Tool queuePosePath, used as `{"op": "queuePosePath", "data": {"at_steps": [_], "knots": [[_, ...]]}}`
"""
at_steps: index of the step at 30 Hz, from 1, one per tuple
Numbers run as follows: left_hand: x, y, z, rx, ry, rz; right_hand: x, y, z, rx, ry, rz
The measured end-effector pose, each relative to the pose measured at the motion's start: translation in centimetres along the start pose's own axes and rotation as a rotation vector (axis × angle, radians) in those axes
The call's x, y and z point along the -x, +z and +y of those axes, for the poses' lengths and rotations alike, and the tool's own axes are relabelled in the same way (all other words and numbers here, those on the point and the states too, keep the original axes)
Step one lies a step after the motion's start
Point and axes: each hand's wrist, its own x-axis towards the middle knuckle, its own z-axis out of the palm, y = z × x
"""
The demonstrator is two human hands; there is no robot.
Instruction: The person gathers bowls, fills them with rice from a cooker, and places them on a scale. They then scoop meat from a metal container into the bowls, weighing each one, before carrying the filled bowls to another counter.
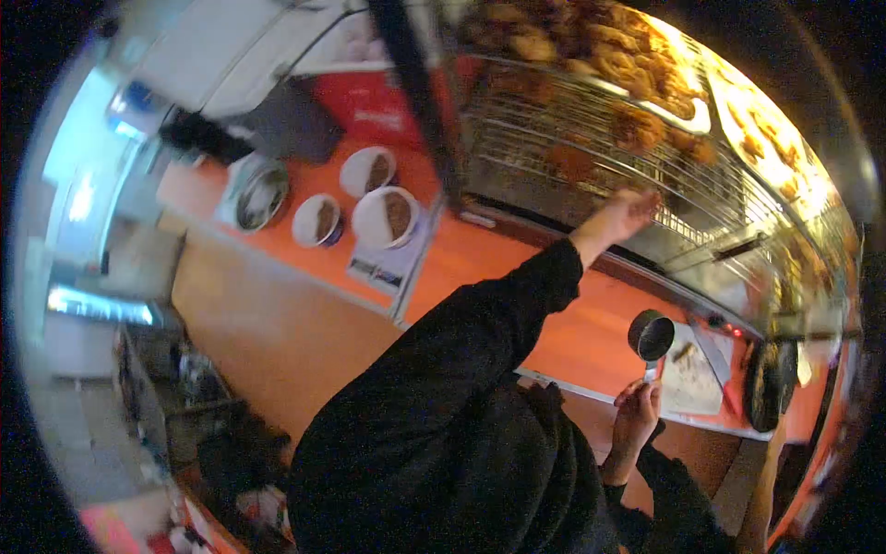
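Note:
My left hand (618, 220) reaches out in a black sleeve to the front of the lit food cabinet (591, 235). Its fingers look stretched out and hold nothing I can see, close to the wire racks (544, 120) with browned fried pieces (637, 127). Whether the fingertips touch the rack cannot be made out. Lower down, my right hand (635, 411) is closed around the handle of a round metal measuring cup (652, 335). The cup is over the orange counter (498, 263), beside a white board or tray (688, 392) with brown bits on it.
Several white tubs, one a large tub (388, 218), hold brown contents on the counter's left part. Beyond them sits a round container (261, 198). More fried food (618, 55) fills the cabinet's upper trays. At right, another person's arm (761, 480) is near a dark round object (772, 383).

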Motion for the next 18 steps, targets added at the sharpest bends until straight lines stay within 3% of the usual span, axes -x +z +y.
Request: {"op": "queuePosePath", "data": {"at_steps": [1,6,7,8,10,12,13,15,16,18], "knots": [[2.9,-1.6,0.0,-0.090,0.050,-0.090,-0.5,0.5,0.5,0.029,0.054,-0.043],[26.3,-2.5,7.6,-0.237,-0.237,0.153,-4.3,5.1,6.4,0.101,0.291,-0.234],[30.5,-1.3,9.6,-0.512,-0.240,0.235,-4.9,7.3,7.5,0.130,0.384,-0.257],[33.8,-1.7,11.7,-0.712,-0.212,0.305,-6.1,7.9,10.2,0.065,0.474,-0.304],[39.0,-6.2,15.3,-0.936,0.015,0.639,-7.3,11.2,13.9,0.068,0.619,-0.431],[41.5,-7.8,18.2,-0.968,0.327,1.025,-7.3,15.0,16.8,0.086,0.750,-0.482],[41.3,-8.1,19.3,-0.929,0.380,1.076,-7.0,16.7,17.8,0.072,0.766,-0.480],[39.8,-8.0,21.3,-0.853,0.477,1.171,-6.5,19.3,19.5,0.038,0.797,-0.468],[38.9,-10.2,22.4,-0.794,0.423,1.129,-6.8,19.4,20.7,0.067,0.753,-0.533],[37.4,-16.8,24.2,-0.682,0.309,1.037,-6.0,20.0,21.2,0.061,0.701,-0.432]]}}
